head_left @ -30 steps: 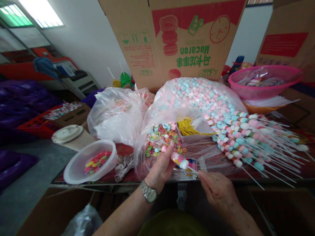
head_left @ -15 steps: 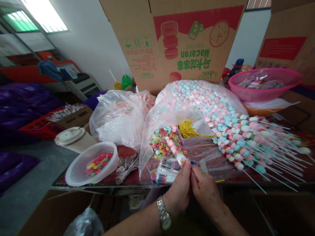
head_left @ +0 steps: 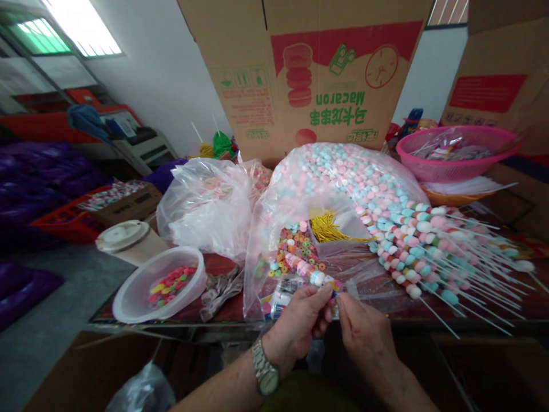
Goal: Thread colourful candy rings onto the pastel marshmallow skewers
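Observation:
My left hand [head_left: 295, 323], with a metal wristwatch, and my right hand [head_left: 364, 332] meet at the lower end of a pink and white candy skewer [head_left: 302, 267]. A small plastic bag [head_left: 333, 285] shows at my fingertips, and the skewer's tip points up and left. Below it lie several printed wrappers [head_left: 281, 300] inside a clear bag of ring candies [head_left: 295, 249]. Gold twist ties [head_left: 325, 227] lie just beyond. To the right fans a heap of finished candy skewers [head_left: 433, 254], before a big bag of pastel marshmallow candies [head_left: 343, 177].
A plastic bowl [head_left: 124, 297] of ring candies and a lidded cup [head_left: 124, 240] stand left of a white plastic bag [head_left: 206, 212]. A pink basket [head_left: 454, 171] sits at the right. Open cardboard boxes [head_left: 300, 74] rise behind the red table [head_left: 227, 263].
My hands have come closer together around the skewer. The skewer has swung from lying toward the right to pointing up and left, and more printed wrappers now show below it.

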A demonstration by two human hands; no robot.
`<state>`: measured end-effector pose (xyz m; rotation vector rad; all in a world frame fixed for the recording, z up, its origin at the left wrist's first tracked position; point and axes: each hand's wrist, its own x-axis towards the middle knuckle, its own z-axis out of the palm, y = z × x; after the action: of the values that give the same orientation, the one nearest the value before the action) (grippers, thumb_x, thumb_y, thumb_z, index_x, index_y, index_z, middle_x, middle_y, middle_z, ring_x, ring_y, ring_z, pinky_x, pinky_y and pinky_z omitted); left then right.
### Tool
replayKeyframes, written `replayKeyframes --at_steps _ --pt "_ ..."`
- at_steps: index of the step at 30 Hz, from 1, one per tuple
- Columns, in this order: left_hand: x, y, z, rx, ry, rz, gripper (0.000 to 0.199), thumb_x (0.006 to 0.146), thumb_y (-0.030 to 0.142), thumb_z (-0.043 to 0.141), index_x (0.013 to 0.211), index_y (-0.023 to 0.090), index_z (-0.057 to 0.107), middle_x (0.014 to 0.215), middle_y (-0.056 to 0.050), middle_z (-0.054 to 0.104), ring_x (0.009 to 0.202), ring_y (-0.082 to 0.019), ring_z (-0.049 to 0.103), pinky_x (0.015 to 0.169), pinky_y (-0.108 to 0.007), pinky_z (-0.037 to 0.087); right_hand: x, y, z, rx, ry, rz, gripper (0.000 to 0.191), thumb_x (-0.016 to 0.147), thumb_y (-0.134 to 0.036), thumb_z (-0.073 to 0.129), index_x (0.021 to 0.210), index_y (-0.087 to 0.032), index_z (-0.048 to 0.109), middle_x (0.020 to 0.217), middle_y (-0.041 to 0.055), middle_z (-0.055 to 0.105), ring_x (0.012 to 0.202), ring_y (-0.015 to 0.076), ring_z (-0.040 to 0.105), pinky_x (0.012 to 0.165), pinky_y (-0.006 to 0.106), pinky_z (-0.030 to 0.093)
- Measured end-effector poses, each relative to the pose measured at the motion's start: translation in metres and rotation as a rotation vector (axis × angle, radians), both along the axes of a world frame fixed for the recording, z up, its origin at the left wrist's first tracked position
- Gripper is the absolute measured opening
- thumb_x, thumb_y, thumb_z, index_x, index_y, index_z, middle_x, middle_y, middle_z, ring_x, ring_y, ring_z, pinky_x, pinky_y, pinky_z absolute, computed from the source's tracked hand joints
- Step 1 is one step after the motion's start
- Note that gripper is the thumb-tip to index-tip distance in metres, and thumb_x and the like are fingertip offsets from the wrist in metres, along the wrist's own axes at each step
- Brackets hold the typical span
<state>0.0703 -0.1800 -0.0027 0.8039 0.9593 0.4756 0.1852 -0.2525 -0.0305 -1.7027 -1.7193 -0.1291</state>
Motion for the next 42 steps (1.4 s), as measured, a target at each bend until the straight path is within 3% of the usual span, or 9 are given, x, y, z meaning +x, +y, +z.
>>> replayKeyframes --at_steps 7,9,13,18,22,30,33,36,42 --pt "-0.009 -0.008 0.012 -0.027 0.094 -0.293 0.048 0.078 0.06 0.05 0.059 0.017 0.058 0.04 0.002 0.048 0.03 -0.006 0.031 0.034 -0.018 0.017 0.009 0.007 -0.006 -0.096 0.118 0.046 0.035 0.094 -0.024 0.032 0.074 -0.017 0.059 0.058 0.002 0.062 0.052 0.0142 0.059 0.05 0.023 0.036" --pt "-0.022 -0.007 0.029 0.207 0.115 -0.409 0.048 0.082 0.058 0.045 0.063 0.017 0.063 0.046 -0.003 0.055 0.035 -0.01 0.038 0.037 -0.021 0.024 0.019 0.006 -0.003 -0.147 0.213 0.081 0.032 0.095 -0.028 0.034 0.078 -0.018 0.06 0.063 0.0019 0.064 0.056 0.0144 0.06 0.053 0.022 0.038" --pt "-0.046 0.021 0.058 0.843 0.157 -0.328 0.016 0.074 0.03 0.069 0.087 0.022 0.069 0.08 -0.008 0.066 0.076 -0.022 0.058 0.069 -0.029 0.044 0.038 0.001 0.019 -0.272 0.338 0.237 0.03 0.094 -0.03 0.038 0.075 -0.019 0.057 0.062 -0.001 0.06 0.056 0.0123 0.056 0.053 0.021 0.038" --pt "-0.046 0.042 0.047 1.21 0.337 -0.597 0.021 0.082 0.031 0.059 0.1 0.023 0.065 0.091 -0.007 0.065 0.088 -0.025 0.058 0.087 -0.036 0.04 0.047 0.001 0.044 -0.279 0.235 0.312 0.031 0.095 -0.03 0.037 0.07 -0.019 0.054 0.062 -0.0011 0.057 0.057 0.0121 0.053 0.054 0.021 0.036" --pt "-0.037 0.029 0.033 1.2 0.406 -0.748 0.03 0.093 0.036 0.038 0.106 0.018 0.059 0.092 -0.005 0.063 0.082 -0.019 0.057 0.075 -0.029 0.043 0.051 0.006 0.045 -0.239 0.093 0.306 0.031 0.095 -0.026 0.036 0.07 -0.019 0.053 0.061 0.0 0.057 0.056 0.0126 0.054 0.053 0.022 0.036" --pt "-0.031 0.022 0.022 0.811 0.25 -0.629 0.032 0.092 0.042 0.037 0.091 0.016 0.057 0.077 0.0 0.055 0.071 -0.013 0.052 0.065 -0.023 0.043 0.056 0.023 0.042 -0.136 -0.076 0.365 0.03 0.093 -0.021 0.035 0.082 -0.017 0.062 0.077 0.0072 0.064 0.074 0.0189 0.059 0.07 0.031 0.045" --pt "-0.031 0.02 0.022 0.543 0.253 -0.497 0.03 0.088 0.044 0.04 0.093 0.018 0.055 0.067 0.003 0.051 0.054 -0.011 0.047 0.048 -0.021 0.037 0.053 0.023 0.034 -0.07 0.216 0.191 0.028 0.089 -0.031 0.046 0.11 -0.017 0.057 0.099 0.0102 0.061 0.083 0.0196 0.058 0.075 0.034 0.048" --pt "-0.027 0.02 0.02 0.517 0.209 -0.378 0.024 0.087 0.038 0.042 0.091 0.018 0.054 0.068 0.003 0.052 0.054 -0.01 0.046 0.049 -0.021 0.036 0.041 0.018 0.016 -0.167 0.72 0.058 0.053 0.081 -0.044 0.057 0.125 -0.017 0.045 0.095 0.0071 0.06 0.063 0.0141 0.055 0.055 0.027 0.049" --pt "-0.02 0.015 0.005 0.89 0.335 -0.431 0.018 0.086 0.027 0.041 0.079 0.017 0.054 0.073 -0.001 0.055 0.068 -0.014 0.049 0.066 -0.025 0.039 0.0 0.014 0.002 -0.457 1.077 0.082 0.037 0.082 -0.05 0.052 0.064 -0.018 0.052 0.044 -0.0061 0.044 0.036 0.0072 0.039 0.036 0.018 0.031"
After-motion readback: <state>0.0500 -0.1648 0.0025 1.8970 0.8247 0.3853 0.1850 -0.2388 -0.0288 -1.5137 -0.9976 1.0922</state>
